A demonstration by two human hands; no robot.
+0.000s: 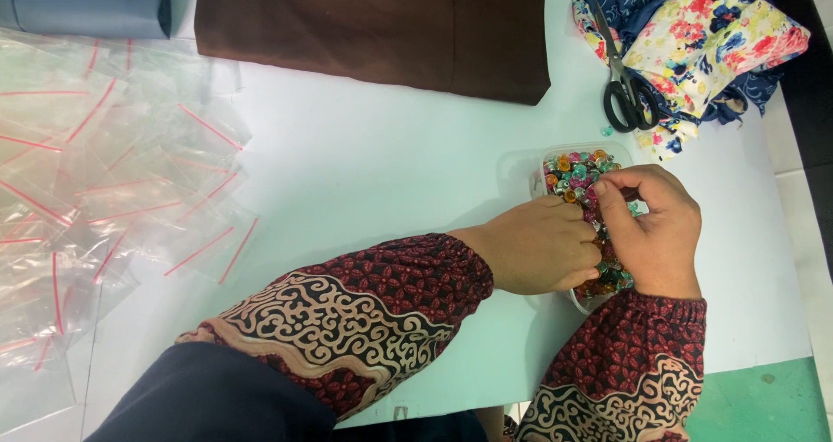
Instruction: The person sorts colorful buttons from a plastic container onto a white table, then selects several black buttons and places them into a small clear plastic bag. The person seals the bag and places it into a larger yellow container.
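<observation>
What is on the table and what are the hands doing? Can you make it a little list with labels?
Table: white table
Left hand: left hand curled over the beads, fingers bent
Right hand: right hand pinching at the beads with fingertips
Beads: colourful beads in a clear plastic container
Left side: pile of clear zip bags with red strips
Top: brown cloth, blue cloth
Top right: black scissors on floral fabric
Sleeves: patterned red sleeve covers

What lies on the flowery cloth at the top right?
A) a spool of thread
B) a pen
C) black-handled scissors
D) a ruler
C: black-handled scissors lie on the flowery cloth at the table's top right, beyond the tub of beads.
</observation>
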